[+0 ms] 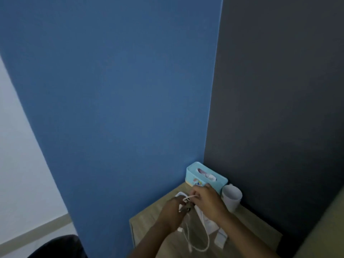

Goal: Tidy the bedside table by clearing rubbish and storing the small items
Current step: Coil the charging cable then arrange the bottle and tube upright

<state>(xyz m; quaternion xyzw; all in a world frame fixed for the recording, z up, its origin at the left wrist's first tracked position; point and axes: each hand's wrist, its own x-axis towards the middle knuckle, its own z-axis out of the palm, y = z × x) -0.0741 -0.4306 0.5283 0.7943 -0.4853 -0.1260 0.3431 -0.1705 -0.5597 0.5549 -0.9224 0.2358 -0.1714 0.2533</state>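
Both my hands meet over the middle of the wooden worktop (149, 220), working a white cable (204, 239). My left hand (172, 214) is curled closed around gathered turns of the cable near one end; my right hand (208, 201) pinches a small loop of it between fingertips just above. The remainder hangs slack in a long loop toward the near edge, its plug lying beside my left wrist. I judge the cable light, limp and springy: it will uncoil unless the bundle is gripped across all turns at once, not by a single strand. White papers (220, 237) lie under it. A blue tissue box (206, 176) and a white cup (232, 197) stand in the corner behind.
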